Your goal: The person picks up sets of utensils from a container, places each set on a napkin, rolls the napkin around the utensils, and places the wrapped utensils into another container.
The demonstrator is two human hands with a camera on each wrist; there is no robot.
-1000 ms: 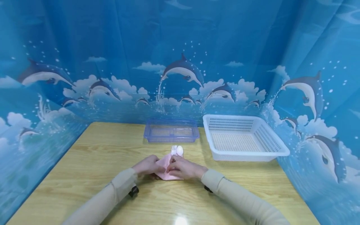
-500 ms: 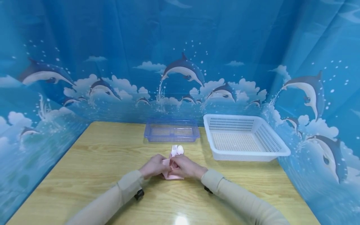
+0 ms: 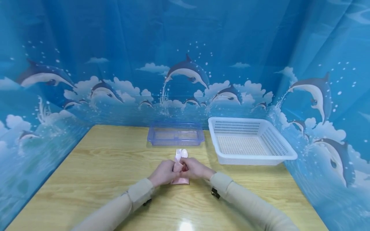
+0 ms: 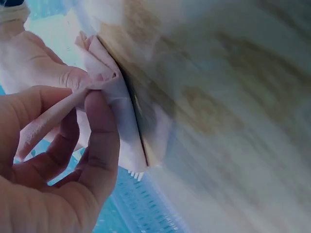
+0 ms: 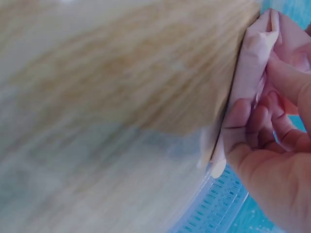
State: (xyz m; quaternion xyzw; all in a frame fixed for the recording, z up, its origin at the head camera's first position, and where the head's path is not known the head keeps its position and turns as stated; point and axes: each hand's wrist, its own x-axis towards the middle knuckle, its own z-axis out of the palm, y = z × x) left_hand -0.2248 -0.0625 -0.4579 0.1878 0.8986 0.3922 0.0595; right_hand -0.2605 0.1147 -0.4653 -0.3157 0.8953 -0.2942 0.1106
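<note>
A pink cloth napkin (image 3: 180, 181) lies folded around a fork (image 3: 178, 154) and a spoon (image 3: 184, 153); only the fork's tines and the spoon's bowl stick out at its far end. My left hand (image 3: 164, 173) pinches a raised flap of the napkin (image 4: 127, 116) between thumb and fingers, as the left wrist view shows. From the other side, my right hand (image 3: 196, 168) grips the napkin (image 5: 251, 68) with curled fingers and thumb. Both hands meet over the bundle. They hide the cutlery handles and most of the cloth.
Behind the bundle stands a shallow purple see-through basket (image 3: 175, 142) with a divider. A larger white perforated basket (image 3: 254, 158) sits at the back right. The wooden table (image 3: 115, 150) ends at a blue dolphin-print curtain (image 3: 124, 48).
My left hand has moved right, carrying the napkin's left flap over toward the middle. The right hand stays at the bundle, its fingers shifting slightly. The fork and spoon ends keep their place.
</note>
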